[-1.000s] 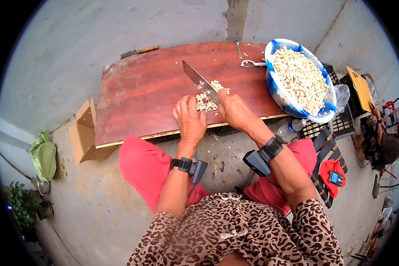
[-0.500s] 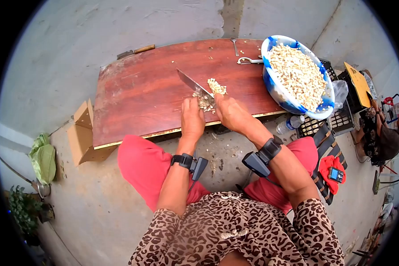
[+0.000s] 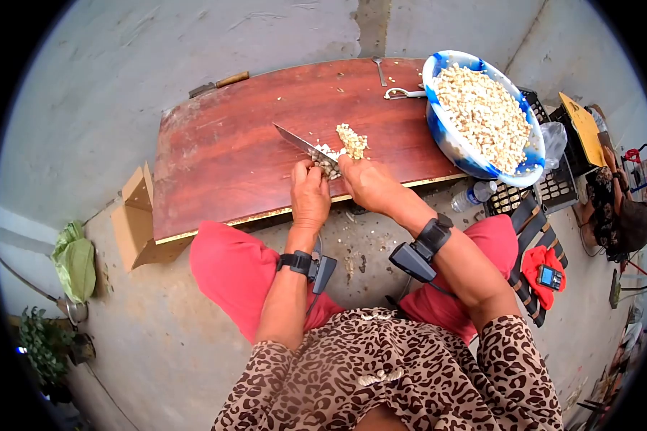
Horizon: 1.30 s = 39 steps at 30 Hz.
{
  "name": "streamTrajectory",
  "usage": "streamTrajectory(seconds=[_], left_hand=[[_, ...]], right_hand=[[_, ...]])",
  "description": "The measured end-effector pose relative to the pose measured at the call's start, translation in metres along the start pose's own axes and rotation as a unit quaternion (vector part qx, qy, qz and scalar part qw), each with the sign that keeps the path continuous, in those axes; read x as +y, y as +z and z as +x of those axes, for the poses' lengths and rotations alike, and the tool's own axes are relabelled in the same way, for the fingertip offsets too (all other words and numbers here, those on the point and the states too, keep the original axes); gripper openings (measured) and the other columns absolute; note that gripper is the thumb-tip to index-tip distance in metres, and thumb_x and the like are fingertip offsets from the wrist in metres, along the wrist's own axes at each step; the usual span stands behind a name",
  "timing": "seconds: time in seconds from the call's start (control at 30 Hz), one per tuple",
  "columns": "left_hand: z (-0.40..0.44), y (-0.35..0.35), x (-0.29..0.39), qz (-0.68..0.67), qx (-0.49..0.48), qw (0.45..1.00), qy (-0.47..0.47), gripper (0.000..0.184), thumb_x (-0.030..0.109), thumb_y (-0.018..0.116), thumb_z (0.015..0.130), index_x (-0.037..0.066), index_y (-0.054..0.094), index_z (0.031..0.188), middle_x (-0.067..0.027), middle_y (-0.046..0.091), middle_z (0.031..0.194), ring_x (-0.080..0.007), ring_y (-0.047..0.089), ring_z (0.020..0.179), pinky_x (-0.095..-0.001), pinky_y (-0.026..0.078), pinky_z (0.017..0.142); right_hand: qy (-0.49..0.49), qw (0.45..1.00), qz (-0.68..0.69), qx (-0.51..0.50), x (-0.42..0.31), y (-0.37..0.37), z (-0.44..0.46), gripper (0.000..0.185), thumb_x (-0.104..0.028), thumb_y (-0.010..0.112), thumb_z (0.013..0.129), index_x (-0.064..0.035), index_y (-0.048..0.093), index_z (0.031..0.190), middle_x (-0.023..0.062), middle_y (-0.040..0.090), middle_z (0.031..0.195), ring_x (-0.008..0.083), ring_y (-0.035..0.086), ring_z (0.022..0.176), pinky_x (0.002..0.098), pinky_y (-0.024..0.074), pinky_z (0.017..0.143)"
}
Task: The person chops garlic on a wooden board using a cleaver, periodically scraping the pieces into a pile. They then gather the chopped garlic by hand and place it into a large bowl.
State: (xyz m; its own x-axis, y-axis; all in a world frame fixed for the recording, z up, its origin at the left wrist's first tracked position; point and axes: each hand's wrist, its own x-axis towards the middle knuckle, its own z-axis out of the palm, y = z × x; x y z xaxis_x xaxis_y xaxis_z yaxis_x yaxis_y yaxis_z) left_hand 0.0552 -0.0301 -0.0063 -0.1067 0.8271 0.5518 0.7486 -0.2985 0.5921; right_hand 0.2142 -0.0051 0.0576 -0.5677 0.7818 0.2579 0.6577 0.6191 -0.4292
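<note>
My right hand [image 3: 372, 185] grips a kitchen knife [image 3: 296, 139] near the table's front edge, its blade pointing away and to the left. My left hand [image 3: 310, 195] is closed, fingertips curled down against chopped pale pieces [image 3: 329, 169] beside the blade. What exactly these pieces are I cannot tell. Beyond the knife lies a second small heap of chopped bits [image 3: 352, 141]. Both rest on the reddish-brown wooden table [image 3: 223, 158].
A blue-and-white basin [image 3: 446, 136] full of pale chopped pieces [image 3: 482, 115] stands at the right. Farther back lie a peeler [image 3: 406, 93], a spoon [image 3: 379, 70] and another knife [image 3: 219, 84]. Below are a plastic bottle [image 3: 473, 196] and a cardboard box [image 3: 134, 223]. Someone sits at far right.
The knife has shifted slightly left, with my right hand moving a little left too. My left hand stays at the pieces.
</note>
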Motion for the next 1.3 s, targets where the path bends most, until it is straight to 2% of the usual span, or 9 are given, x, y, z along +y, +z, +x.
streamTrajectory(seconds=[0.23, 0.33, 0.43, 0.63, 0.73, 0.93, 1.03, 1.13, 1.3], left_hand=[[-0.001, 0.001, -0.002, -0.015, 0.021, 0.999, 0.02, 0.016, -0.004, 0.064, 0.078, -0.001, 0.061, 0.093, -0.0173, 0.056, 0.106, -0.0367, 0.057, 0.097, -0.041, 0.048, 0.083], [-0.001, 0.0, 0.0, -0.011, 0.016, 1.0, 0.01, 0.016, -0.004, 0.065, 0.078, -0.001, 0.06, 0.093, -0.0175, 0.055, 0.106, -0.0366, 0.056, 0.098, -0.0413, 0.048, 0.083], [-0.001, -0.001, 0.002, -0.018, 0.013, 1.0, 0.01, 0.016, -0.002, 0.065, 0.078, -0.001, 0.06, 0.093, -0.0174, 0.055, 0.106, -0.0368, 0.056, 0.098, -0.0417, 0.047, 0.083], [-0.001, 0.001, 0.004, 0.0, 0.006, 1.0, 0.001, 0.015, 0.0, 0.064, 0.078, 0.0, 0.061, 0.092, -0.0163, 0.054, 0.107, -0.0367, 0.054, 0.101, -0.0452, 0.046, 0.084], [-0.001, 0.001, 0.004, 0.011, 0.006, 1.0, 0.005, 0.015, 0.0, 0.064, 0.078, 0.0, 0.06, 0.093, -0.0164, 0.054, 0.108, -0.0371, 0.053, 0.101, -0.0454, 0.046, 0.085], [-0.002, 0.001, 0.003, 0.017, 0.011, 1.0, 0.018, 0.015, 0.0, 0.064, 0.078, 0.0, 0.06, 0.093, -0.0168, 0.054, 0.108, -0.0375, 0.053, 0.102, -0.0453, 0.046, 0.085], [-0.001, 0.002, 0.004, 0.013, 0.011, 1.0, 0.01, 0.015, 0.0, 0.064, 0.078, 0.0, 0.06, 0.092, -0.017, 0.054, 0.108, -0.0376, 0.053, 0.101, -0.0455, 0.046, 0.085], [-0.001, 0.004, 0.003, 0.008, 0.016, 1.0, 0.007, 0.015, 0.0, 0.064, 0.078, 0.0, 0.06, 0.092, -0.0171, 0.054, 0.108, -0.0378, 0.053, 0.101, -0.0454, 0.046, 0.085], [-0.002, 0.002, 0.005, 0.013, 0.028, 0.999, 0.029, 0.015, -0.001, 0.063, 0.078, 0.0, 0.06, 0.093, -0.0176, 0.055, 0.107, -0.0384, 0.054, 0.1, -0.0451, 0.046, 0.085]], right_hand=[[0.025, 0.999, -0.006, 0.027, -0.011, -0.023, 0.005, 0.01, -0.006, 0.052, 0.087, 0.0001, 0.047, 0.092, 0.0274, 0.061, 0.069, 0.0478, 0.061, 0.071, 0.0537, 0.0481, 0.06], [0.056, 0.998, -0.04, -0.011, -0.001, -0.013, 0.004, 0.012, -0.004, 0.054, 0.082, 0.0002, 0.05, 0.092, 0.0261, 0.065, 0.077, 0.0454, 0.064, 0.078, 0.0528, 0.0506, 0.066], [0.043, 0.999, -0.033, -0.002, 0.002, -0.011, 0.004, 0.011, -0.005, 0.053, 0.083, 0.0007, 0.05, 0.093, 0.0264, 0.064, 0.076, 0.0457, 0.064, 0.077, 0.053, 0.0504, 0.065], [0.1, 0.995, 0.002, 0.006, -0.009, -0.035, 0.01, 0.012, -0.005, 0.051, 0.085, 0.0025, 0.051, 0.095, 0.0282, 0.064, 0.077, 0.0456, 0.064, 0.078, 0.0535, 0.0505, 0.065], [0.094, 0.995, 0.016, 0.026, -0.001, -0.021, 0.008, 0.012, -0.008, 0.054, 0.086, 0.0013, 0.048, 0.091, 0.0296, 0.061, 0.07, 0.05, 0.06, 0.071, 0.0564, 0.0463, 0.06], [0.083, 0.996, 0.011, 0.031, 0.002, -0.015, 0.009, 0.012, -0.007, 0.053, 0.086, 0.0016, 0.048, 0.091, 0.0299, 0.061, 0.071, 0.0497, 0.06, 0.071, 0.0559, 0.0468, 0.06], [0.1, 0.995, 0.019, 0.011, -0.017, -0.039, 0.009, 0.013, -0.005, 0.05, 0.086, 0.0023, 0.052, 0.096, 0.028, 0.065, 0.077, 0.0457, 0.065, 0.077, 0.053, 0.0514, 0.065], [0.067, 0.998, 0.01, 0.005, -0.015, -0.031, 0.003, 0.014, -0.006, 0.051, 0.085, 0.0016, 0.052, 0.097, 0.0276, 0.065, 0.078, 0.0447, 0.065, 0.079, 0.0525, 0.0516, 0.067], [0.071, 0.997, -0.016, -0.029, -0.004, -0.013, -0.002, 0.013, -0.006, 0.053, 0.084, 0.0005, 0.053, 0.095, 0.0267, 0.065, 0.079, 0.044, 0.065, 0.079, 0.052, 0.0515, 0.069]])
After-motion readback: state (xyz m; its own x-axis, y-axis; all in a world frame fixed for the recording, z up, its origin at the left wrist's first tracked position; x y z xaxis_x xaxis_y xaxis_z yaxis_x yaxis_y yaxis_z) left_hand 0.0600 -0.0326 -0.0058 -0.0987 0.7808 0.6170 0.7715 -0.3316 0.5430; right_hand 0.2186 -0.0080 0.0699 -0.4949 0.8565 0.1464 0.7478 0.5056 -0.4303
